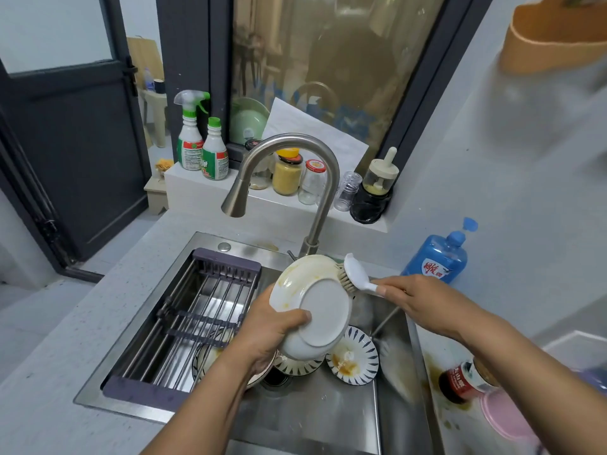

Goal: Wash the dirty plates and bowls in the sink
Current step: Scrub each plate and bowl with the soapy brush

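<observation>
Left hand [271, 328] is gripping plate [325, 310], tilted over sink [312, 417] (presumably for runoff); right hand [417, 297] is gripping brush [356, 270], bristles contacting rim.

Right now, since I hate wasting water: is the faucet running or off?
Off, it seems: no stream falls from the faucet into the sink below.

A rack [184, 323] is set across the left half of the sink [328, 421]. A plate [315, 303] is held above dishes [353, 359] lying in the basin, with a brush [353, 274] touching its far-right rim. The tap [289, 149] is mounted behind, and a soap bottle [437, 257] is placed to the right.
</observation>
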Demonstrator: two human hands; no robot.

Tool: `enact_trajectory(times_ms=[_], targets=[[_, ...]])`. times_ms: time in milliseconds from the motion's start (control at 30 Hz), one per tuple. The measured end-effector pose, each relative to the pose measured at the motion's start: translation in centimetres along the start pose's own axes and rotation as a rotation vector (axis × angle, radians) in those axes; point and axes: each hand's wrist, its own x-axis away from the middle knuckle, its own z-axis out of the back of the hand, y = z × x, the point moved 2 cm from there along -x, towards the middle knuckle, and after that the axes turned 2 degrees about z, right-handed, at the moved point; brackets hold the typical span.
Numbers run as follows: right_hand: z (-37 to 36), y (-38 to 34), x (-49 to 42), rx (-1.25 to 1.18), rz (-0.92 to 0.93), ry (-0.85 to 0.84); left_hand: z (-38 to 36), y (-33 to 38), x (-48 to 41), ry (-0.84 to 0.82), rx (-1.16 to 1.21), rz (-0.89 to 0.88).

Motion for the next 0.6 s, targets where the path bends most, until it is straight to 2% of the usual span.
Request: enact_trajectory(times_ms=[67, 200, 267, 433, 533, 600], targets=[[0.2, -0.7, 0.3, 0.015, 0.051, 0.024, -0.5, 0.0, 0.2, -0.016, -0.017, -0.001], [0.9, -3.5, 0.6, 0.229, 0.115, 0.088, -1.8, -0.4, 0.8, -0.043, -0.066, -0.022], [1.2, -2.9, 0.4, 0.208, 0.091, 0.106, -1.5, -0.3, 0.8, -0.041, -0.012, -0.029], [1.1, 0.5, 0.9, -0.19, 0.01, 0.037, -0.3, 0.8, 1.0, -0.064, 0.128, -0.039], [0.3, 0.5, 0.9, -0.499, -0.034, 0.16, -1.1, 1.0, 1.6, -0.122, 0.197, -0.032], [-0.1, -0.1, 0.9, -0.622, -0.036, 0.181, -1.9, 1.0, 2.1, -0.164, 0.281, -0.021]])
